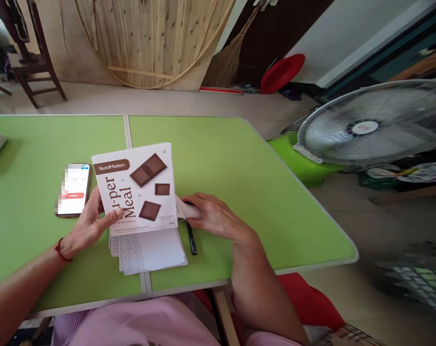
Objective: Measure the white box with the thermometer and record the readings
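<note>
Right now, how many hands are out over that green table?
2: the left hand holds the white box by its left side, and the right hand is by the box's right edge. No others show.

I see a white NutriMotion box (135,191), brown squares printed on front, tilted over marked paper sheets (162,252) near tabletop's (218,158) near edge; pale item (186,210) beside it, mostly hidden.
</note>
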